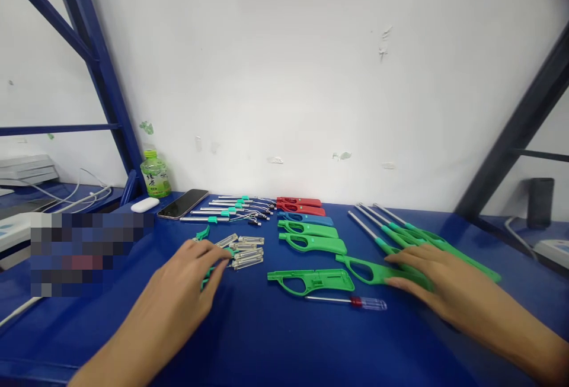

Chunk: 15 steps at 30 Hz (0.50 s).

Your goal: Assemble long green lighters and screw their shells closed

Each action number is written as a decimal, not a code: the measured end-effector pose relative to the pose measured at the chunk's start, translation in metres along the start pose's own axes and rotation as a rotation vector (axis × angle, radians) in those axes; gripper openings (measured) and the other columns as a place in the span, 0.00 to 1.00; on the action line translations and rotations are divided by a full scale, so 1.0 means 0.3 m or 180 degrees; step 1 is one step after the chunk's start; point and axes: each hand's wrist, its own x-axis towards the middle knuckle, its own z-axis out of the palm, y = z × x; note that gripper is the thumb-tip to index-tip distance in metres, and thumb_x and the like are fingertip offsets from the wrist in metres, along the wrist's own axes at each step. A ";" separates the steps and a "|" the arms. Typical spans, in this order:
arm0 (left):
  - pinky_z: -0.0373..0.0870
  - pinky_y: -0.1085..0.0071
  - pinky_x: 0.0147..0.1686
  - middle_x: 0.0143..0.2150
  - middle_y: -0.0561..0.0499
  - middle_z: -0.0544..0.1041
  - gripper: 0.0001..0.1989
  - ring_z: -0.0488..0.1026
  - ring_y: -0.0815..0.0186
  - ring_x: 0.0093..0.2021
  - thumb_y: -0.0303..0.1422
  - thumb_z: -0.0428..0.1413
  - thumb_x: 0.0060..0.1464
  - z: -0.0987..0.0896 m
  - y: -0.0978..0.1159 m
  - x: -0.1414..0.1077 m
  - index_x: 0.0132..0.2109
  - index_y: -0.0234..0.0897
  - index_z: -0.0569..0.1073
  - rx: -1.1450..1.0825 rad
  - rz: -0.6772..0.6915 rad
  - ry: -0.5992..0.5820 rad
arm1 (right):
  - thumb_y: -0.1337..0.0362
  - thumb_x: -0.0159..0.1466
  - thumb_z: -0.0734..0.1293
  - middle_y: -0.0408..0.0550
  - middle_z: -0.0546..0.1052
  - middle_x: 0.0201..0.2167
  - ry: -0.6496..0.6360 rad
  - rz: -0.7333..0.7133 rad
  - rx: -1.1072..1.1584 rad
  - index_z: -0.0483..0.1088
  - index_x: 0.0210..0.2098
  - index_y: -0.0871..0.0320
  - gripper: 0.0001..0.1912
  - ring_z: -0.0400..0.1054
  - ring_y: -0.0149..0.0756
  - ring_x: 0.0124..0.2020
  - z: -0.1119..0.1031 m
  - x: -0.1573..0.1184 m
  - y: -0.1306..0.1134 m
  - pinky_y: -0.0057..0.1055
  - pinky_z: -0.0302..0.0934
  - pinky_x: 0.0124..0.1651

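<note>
My left hand reaches over small teal parts left of a pile of clear plastic pieces; its fingers curl down and their tips are partly hidden. On the right, my right hand rests on a green lighter shell, fingers spread a little. Behind it lie green lighters with metal tubes. Between the hands, an open green half shell lies above a screwdriver. Further back are green, blue and red shells.
Metal tubes with wires lie at the back left, beside a phone, a white case and a green-capped bottle. A white wall and blue frame posts stand behind the blue table.
</note>
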 end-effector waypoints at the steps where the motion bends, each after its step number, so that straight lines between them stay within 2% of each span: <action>1: 0.82 0.56 0.44 0.47 0.44 0.84 0.18 0.81 0.50 0.49 0.40 0.48 0.73 -0.016 -0.033 0.029 0.49 0.44 0.83 0.0080 -0.0008 -0.0111 | 0.37 0.73 0.64 0.53 0.86 0.49 0.0006 -0.0028 0.0008 0.83 0.51 0.49 0.27 0.81 0.60 0.52 -0.005 0.010 -0.021 0.58 0.75 0.52; 3: 0.81 0.55 0.47 0.49 0.43 0.83 0.16 0.79 0.50 0.52 0.37 0.49 0.74 -0.036 -0.102 0.105 0.49 0.42 0.82 0.0257 -0.0009 -0.0345 | 0.41 0.75 0.63 0.50 0.86 0.49 -0.0025 -0.0168 0.0073 0.82 0.52 0.47 0.24 0.81 0.55 0.52 -0.019 0.037 -0.079 0.54 0.75 0.54; 5: 0.79 0.54 0.53 0.54 0.43 0.81 0.11 0.78 0.52 0.56 0.37 0.55 0.73 -0.035 -0.169 0.195 0.53 0.40 0.80 0.0430 0.0027 -0.0587 | 0.45 0.78 0.61 0.49 0.86 0.49 -0.0131 -0.0437 0.0216 0.81 0.53 0.47 0.21 0.81 0.51 0.51 -0.032 0.067 -0.149 0.49 0.74 0.54; 6: 0.79 0.53 0.54 0.57 0.44 0.79 0.14 0.79 0.56 0.55 0.40 0.60 0.71 -0.027 -0.202 0.240 0.57 0.38 0.77 0.0500 0.0049 -0.0717 | 0.47 0.78 0.61 0.49 0.85 0.49 -0.0232 -0.0546 0.0277 0.80 0.53 0.47 0.20 0.80 0.49 0.51 -0.036 0.082 -0.182 0.48 0.74 0.54; 9: 0.80 0.52 0.54 0.61 0.43 0.77 0.18 0.79 0.55 0.55 0.41 0.61 0.70 0.010 -0.284 0.346 0.61 0.38 0.75 0.0653 0.0095 -0.1037 | 0.51 0.79 0.62 0.48 0.83 0.52 -0.0577 -0.0748 0.0401 0.78 0.56 0.46 0.15 0.78 0.49 0.54 -0.030 0.118 -0.260 0.47 0.72 0.56; 12: 0.80 0.52 0.54 0.62 0.43 0.77 0.19 0.79 0.55 0.56 0.41 0.61 0.70 0.047 -0.335 0.391 0.62 0.39 0.75 0.0658 0.0149 -0.1185 | 0.53 0.78 0.65 0.48 0.81 0.56 -0.0649 -0.0806 0.0435 0.75 0.61 0.45 0.16 0.77 0.50 0.57 -0.009 0.132 -0.295 0.51 0.68 0.62; 15: 0.80 0.52 0.54 0.62 0.43 0.77 0.19 0.79 0.55 0.56 0.41 0.61 0.70 0.069 -0.360 0.391 0.62 0.38 0.75 0.0548 0.0246 -0.1291 | 0.52 0.78 0.65 0.51 0.81 0.58 -0.0664 -0.0817 0.0460 0.73 0.64 0.47 0.19 0.76 0.51 0.59 0.011 0.132 -0.301 0.53 0.66 0.65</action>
